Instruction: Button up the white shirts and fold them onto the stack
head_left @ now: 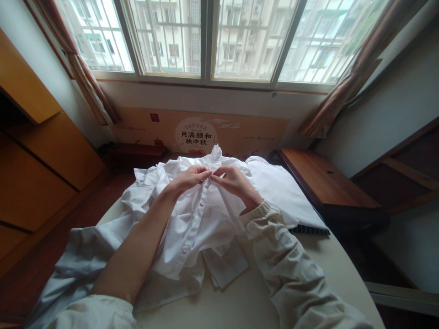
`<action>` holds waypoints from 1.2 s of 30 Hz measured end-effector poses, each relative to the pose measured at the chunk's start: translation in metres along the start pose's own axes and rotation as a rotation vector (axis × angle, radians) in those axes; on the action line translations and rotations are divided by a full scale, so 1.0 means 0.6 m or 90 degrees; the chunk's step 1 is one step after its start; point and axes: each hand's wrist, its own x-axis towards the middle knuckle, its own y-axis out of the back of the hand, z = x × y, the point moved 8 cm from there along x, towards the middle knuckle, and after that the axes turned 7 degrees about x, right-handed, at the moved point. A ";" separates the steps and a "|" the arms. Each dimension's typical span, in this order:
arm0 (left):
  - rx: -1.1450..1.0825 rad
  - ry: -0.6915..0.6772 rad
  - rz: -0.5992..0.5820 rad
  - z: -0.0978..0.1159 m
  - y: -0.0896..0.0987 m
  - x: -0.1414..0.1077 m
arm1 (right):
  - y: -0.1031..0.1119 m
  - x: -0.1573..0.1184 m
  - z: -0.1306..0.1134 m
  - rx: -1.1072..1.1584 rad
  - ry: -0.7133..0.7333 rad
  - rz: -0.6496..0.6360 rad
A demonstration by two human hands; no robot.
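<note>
A white button-up shirt lies spread and wrinkled on a round pale table, its button strip running toward me. Near the collar, my left hand pinches the button strip from the left. My right hand pinches the same spot from the right, and the fingertips of both hands meet there. Whatever button sits between them is hidden by the fingers. Lower on the strip, buttons show. One shirt sleeve cuff lies flat at the near side.
Folded white cloth lies on a dark striped item at the table's right. Beyond stands a brown wooden bench. Orange cabinets are on the left, and a printed cardboard panel leans below the window. White fabric hangs off the table's left edge.
</note>
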 end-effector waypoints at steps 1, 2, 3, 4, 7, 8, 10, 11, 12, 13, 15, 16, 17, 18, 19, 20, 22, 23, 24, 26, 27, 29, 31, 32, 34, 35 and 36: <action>-0.002 0.000 -0.003 0.000 -0.001 0.000 | 0.000 -0.001 -0.003 -0.002 0.002 -0.001; -0.011 0.002 -0.005 0.000 -0.001 0.000 | 0.001 -0.001 -0.005 -0.003 0.003 -0.002; -0.024 0.005 -0.007 0.000 -0.001 0.000 | 0.001 -0.001 -0.007 -0.006 0.001 -0.001; -0.041 0.007 -0.006 0.000 -0.001 0.000 | 0.002 -0.002 -0.008 -0.013 -0.002 0.001; -0.075 0.009 0.007 0.002 0.005 -0.001 | 0.005 -0.004 -0.015 -0.051 -0.006 0.010; -0.077 0.009 0.013 0.003 0.007 -0.001 | 0.006 -0.004 -0.018 -0.068 -0.003 0.014; -0.075 0.012 0.020 0.004 0.009 -0.002 | 0.006 -0.006 -0.025 -0.102 0.001 0.020; -0.072 0.013 0.022 0.004 0.010 -0.002 | 0.006 -0.006 -0.027 -0.114 0.000 0.022; -0.071 0.012 0.022 0.005 0.010 -0.002 | 0.006 -0.007 -0.029 -0.121 -0.002 0.023; -0.069 0.010 0.023 0.006 0.011 -0.002 | 0.006 -0.007 -0.029 -0.123 -0.003 0.022; -0.068 0.006 0.029 0.009 0.012 -0.002 | 0.005 -0.006 -0.028 -0.112 0.001 0.018; -0.070 0.003 0.033 0.010 0.012 -0.003 | 0.005 -0.006 -0.026 -0.103 0.006 0.014; -0.071 0.001 0.036 0.011 0.013 -0.003 | 0.004 -0.005 -0.023 -0.095 0.011 0.009; -0.073 -0.001 0.038 0.011 0.013 -0.003 | 0.004 -0.005 -0.020 -0.088 0.014 0.003; -0.076 -0.002 0.039 0.011 0.013 -0.003 | 0.004 -0.005 -0.017 -0.082 0.015 -0.002; -0.081 -0.003 0.038 0.011 0.012 -0.003 | 0.004 -0.004 -0.013 -0.079 0.013 -0.008; -0.090 -0.001 0.032 0.009 0.012 -0.003 | 0.003 -0.004 -0.007 -0.074 0.010 -0.019; -0.092 0.002 0.031 0.008 0.012 -0.003 | 0.003 -0.004 -0.005 -0.072 0.009 -0.024; -0.091 0.005 0.031 0.008 0.012 -0.003 | 0.003 -0.005 -0.004 -0.072 0.009 -0.028; -0.083 0.013 0.036 0.007 0.012 -0.003 | 0.003 -0.006 -0.004 -0.077 0.009 -0.036; -0.078 0.016 0.043 0.007 0.012 -0.002 | 0.003 -0.007 -0.004 -0.083 0.006 -0.040; -0.067 0.021 0.058 0.007 0.011 -0.002 | 0.002 -0.007 -0.003 -0.101 -0.003 -0.047; -0.065 0.023 0.067 0.007 0.008 -0.001 | -0.001 -0.008 -0.004 -0.115 -0.005 -0.056; -0.072 0.024 0.066 0.006 0.006 -0.001 | -0.002 -0.007 -0.006 -0.118 -0.003 -0.061; -0.096 0.031 0.058 0.002 0.001 0.001 | -0.005 -0.006 -0.010 -0.122 0.004 -0.063; -0.109 0.037 0.054 -0.001 0.000 0.001 | -0.006 -0.006 -0.012 -0.124 0.008 -0.061; -0.121 0.044 0.050 -0.005 -0.001 0.002 | -0.006 -0.006 -0.015 -0.128 0.011 -0.057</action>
